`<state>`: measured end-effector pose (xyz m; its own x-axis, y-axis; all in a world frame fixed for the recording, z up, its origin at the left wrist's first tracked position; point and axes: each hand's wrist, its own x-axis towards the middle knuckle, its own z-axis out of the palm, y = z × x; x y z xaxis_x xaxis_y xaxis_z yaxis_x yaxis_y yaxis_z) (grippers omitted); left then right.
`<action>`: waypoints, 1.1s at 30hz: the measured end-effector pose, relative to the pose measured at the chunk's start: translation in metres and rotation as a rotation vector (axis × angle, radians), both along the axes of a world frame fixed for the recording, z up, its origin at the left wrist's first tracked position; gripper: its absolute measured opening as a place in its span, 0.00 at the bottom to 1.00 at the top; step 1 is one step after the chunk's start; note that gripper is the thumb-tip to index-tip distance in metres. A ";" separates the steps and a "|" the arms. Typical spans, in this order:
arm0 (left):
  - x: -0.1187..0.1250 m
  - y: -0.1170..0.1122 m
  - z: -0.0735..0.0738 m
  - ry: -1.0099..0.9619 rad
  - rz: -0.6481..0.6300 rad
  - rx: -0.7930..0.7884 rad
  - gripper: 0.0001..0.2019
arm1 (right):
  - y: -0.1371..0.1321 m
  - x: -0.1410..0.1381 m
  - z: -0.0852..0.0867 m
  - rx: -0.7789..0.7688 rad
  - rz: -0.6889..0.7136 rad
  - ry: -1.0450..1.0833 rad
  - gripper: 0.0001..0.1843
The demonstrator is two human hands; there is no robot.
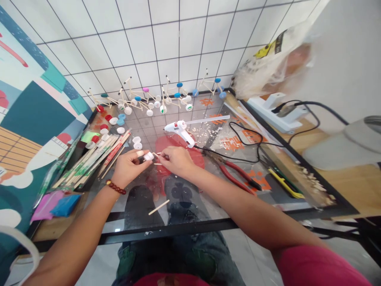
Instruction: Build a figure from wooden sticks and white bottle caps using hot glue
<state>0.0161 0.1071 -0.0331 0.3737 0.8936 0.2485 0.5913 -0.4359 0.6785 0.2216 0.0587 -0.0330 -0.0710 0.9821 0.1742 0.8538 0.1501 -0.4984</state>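
My left hand (130,165) pinches a white bottle cap (148,156) over the middle of the glass tabletop, apparently with a second white piece against it. Close beside it, my right hand (175,159) is closed with fingertips on a short thin wooden stick (155,154) whose tip reaches the cap. Just beyond my right hand lies a white hot glue gun (180,131), a clear glue stick (210,119) out of its back. Loose white caps (137,143) rest past my left hand. Nearer my body is a cut wooden stick (158,207).
Stick-and-cap figures (166,99) line the tiled wall. Packaged wooden chopsticks (92,161) are piled at left, by pink and blue packets (64,204). Red-handled pliers (238,174), a yellow cutter (285,182) and the gun's black cord (238,158) lie right, near a power strip (274,113).
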 end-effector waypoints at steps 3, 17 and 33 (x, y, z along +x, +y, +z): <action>0.000 0.000 0.001 0.006 0.003 0.008 0.22 | -0.001 0.000 0.002 -0.007 0.011 -0.003 0.12; 0.000 0.000 -0.001 0.013 -0.007 0.008 0.22 | 0.000 0.001 0.001 -0.002 0.021 0.010 0.12; 0.001 -0.001 0.000 0.018 0.029 -0.001 0.24 | -0.004 0.012 -0.004 0.118 -0.034 0.230 0.13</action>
